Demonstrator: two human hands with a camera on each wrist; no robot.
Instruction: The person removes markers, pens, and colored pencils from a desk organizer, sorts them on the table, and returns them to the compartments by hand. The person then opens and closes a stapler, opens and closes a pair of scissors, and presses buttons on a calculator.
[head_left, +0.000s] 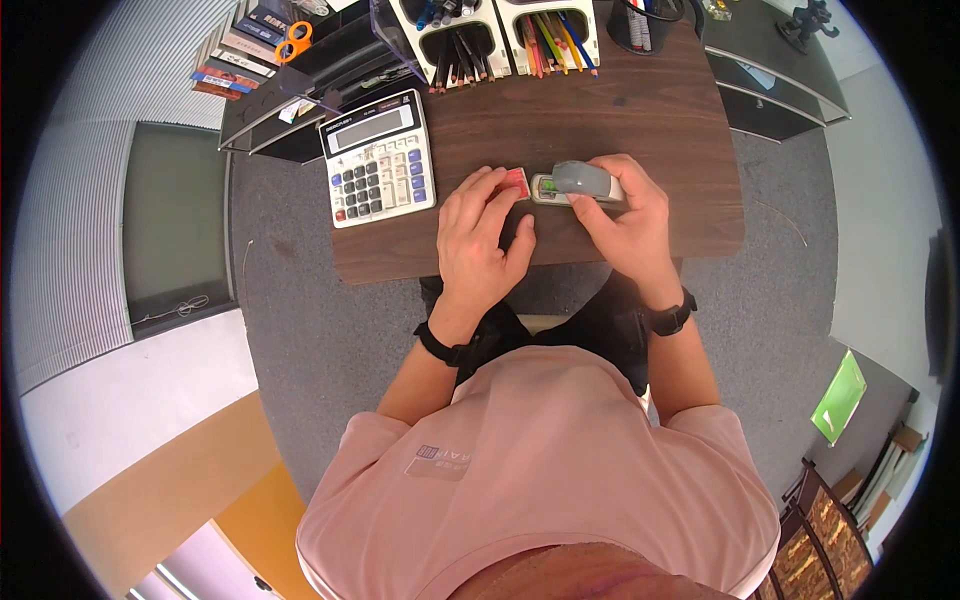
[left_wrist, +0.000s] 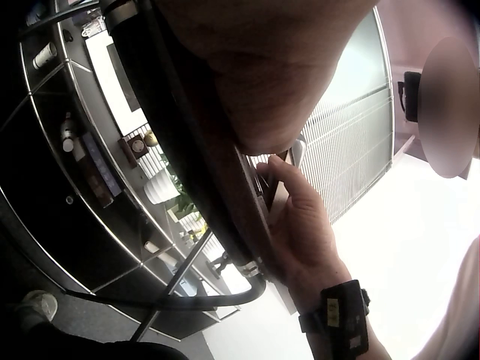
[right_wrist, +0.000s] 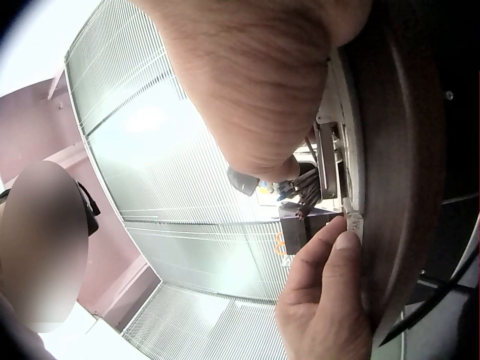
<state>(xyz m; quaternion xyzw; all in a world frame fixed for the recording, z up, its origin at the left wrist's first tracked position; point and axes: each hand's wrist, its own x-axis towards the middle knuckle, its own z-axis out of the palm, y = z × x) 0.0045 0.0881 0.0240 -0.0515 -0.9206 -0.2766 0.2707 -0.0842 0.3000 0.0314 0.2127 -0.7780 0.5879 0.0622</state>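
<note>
A stapler with a grey top (head_left: 580, 179) lies near the front of the brown desk, its left end toward a small red packet (head_left: 516, 182). My right hand (head_left: 637, 210) grips the stapler's right part, thumb on the near side and fingers on the far side. My left hand (head_left: 478, 235) rests its fingertips on the packet's left end, with the thumb apart from it on the near side. In the right wrist view, the stapler's metal part (right_wrist: 326, 161) shows beneath the right hand, and the left hand's fingers (right_wrist: 341, 274) are close by.
A large white calculator (head_left: 378, 160) lies left of the left hand. Along the back stand white holders with black pencils (head_left: 465, 55) and coloured pencils (head_left: 555, 45), plus a dark mesh pen cup (head_left: 642, 28). Orange-handled scissors (head_left: 294, 42) are at the back left.
</note>
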